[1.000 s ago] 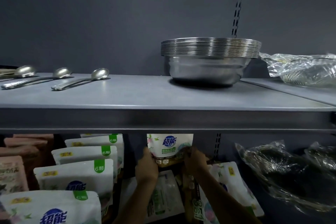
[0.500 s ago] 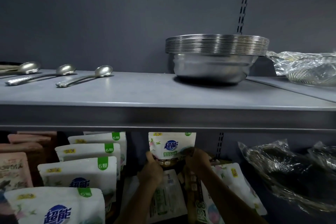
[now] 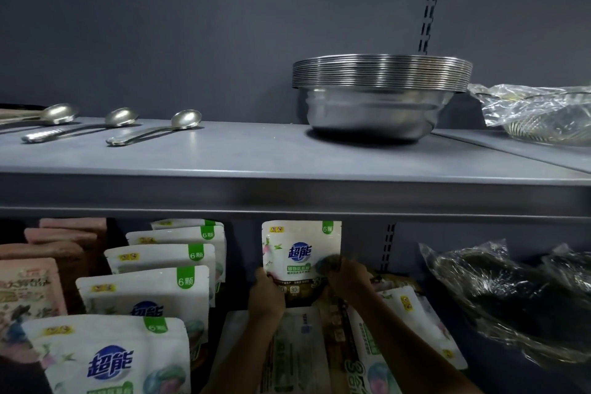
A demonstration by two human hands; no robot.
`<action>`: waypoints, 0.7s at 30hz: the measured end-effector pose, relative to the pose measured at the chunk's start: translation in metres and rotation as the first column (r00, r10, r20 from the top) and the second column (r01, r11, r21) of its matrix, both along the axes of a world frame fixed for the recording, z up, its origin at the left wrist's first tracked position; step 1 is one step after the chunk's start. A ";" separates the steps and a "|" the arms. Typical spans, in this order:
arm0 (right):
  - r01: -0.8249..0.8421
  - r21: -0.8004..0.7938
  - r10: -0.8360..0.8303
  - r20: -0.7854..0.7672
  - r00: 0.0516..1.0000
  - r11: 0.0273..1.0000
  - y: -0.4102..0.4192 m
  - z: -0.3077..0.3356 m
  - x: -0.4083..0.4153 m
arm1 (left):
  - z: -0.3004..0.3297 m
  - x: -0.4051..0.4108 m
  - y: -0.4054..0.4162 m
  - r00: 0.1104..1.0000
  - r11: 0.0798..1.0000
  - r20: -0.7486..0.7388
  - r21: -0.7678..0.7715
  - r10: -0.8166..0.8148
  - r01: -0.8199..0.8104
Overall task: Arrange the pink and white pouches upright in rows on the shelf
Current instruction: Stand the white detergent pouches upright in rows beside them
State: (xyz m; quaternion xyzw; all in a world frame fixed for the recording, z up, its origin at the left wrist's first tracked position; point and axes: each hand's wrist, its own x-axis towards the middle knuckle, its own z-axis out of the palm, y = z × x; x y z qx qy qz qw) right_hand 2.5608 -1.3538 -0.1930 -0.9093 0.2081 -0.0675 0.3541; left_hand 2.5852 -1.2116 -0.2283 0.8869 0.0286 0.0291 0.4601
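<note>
On the lower shelf a white pouch (image 3: 299,253) with a blue logo stands upright at the back. My left hand (image 3: 267,296) grips its lower left edge and my right hand (image 3: 347,275) grips its lower right side. Left of it, a row of several white pouches (image 3: 144,291) stands upright, one behind another. Further left stands a row of pink pouches (image 3: 28,288). Under my arms, loose white pouches (image 3: 403,329) lie flat on the shelf.
The grey upper shelf (image 3: 287,192) overhangs the pouches and hides their tops at the back. On it lie three metal spoons (image 3: 153,133) and a stack of steel bowls (image 3: 377,96). Plastic-wrapped items (image 3: 511,297) fill the lower shelf at right.
The camera has tilted down slightly, so more of the lower shelf shows. Both hands stay on the upright white pouch, which sits a little more squarely.
</note>
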 end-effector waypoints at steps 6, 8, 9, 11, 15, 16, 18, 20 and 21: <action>0.024 0.013 -0.024 0.026 0.999 1.000 0.001 -0.001 -0.001 | 0.007 -0.002 -0.001 0.998 1.000 -0.050 0.012 0.026 -0.026; 0.068 -0.023 -0.065 0.121 0.991 0.997 0.003 0.001 -0.006 | 0.009 -0.002 -0.001 0.997 0.998 -0.041 0.016 0.067 -0.067; 0.079 -0.058 -0.068 0.174 0.982 0.995 0.004 0.003 -0.008 | 0.011 -0.003 -0.001 0.995 0.996 -0.028 0.014 0.092 -0.092; 0.079 -0.133 -0.046 0.235 0.971 0.988 0.007 0.004 -0.013 | 0.015 -0.005 -0.004 0.991 0.991 0.013 -0.001 0.134 -0.134; -0.017 -0.262 0.085 0.253 0.964 0.965 0.017 0.003 -0.022 | 0.026 -0.018 -0.009 0.981 0.986 0.123 -0.084 0.153 -0.143; -0.057 -0.289 0.131 0.243 0.961 0.956 0.019 0.003 -0.025 | 0.028 -0.022 -0.009 0.978 0.986 0.152 -0.102 0.145 -0.131; -0.215 -0.383 0.300 0.179 0.937 0.898 0.021 0.002 -0.031 | 0.033 -0.031 -0.008 0.972 0.988 0.199 -0.115 0.127 -0.106; -0.438 -0.459 0.519 0.060 0.853 0.773 0.022 -0.003 -0.040 | 0.039 -0.038 -0.006 0.975 0.993 0.195 -0.077 0.106 -0.092; -0.528 -0.460 0.600 0.012 0.800 0.714 0.022 -0.007 -0.045 | 0.042 -0.041 -0.004 0.979 0.996 0.183 -0.044 0.089 -0.082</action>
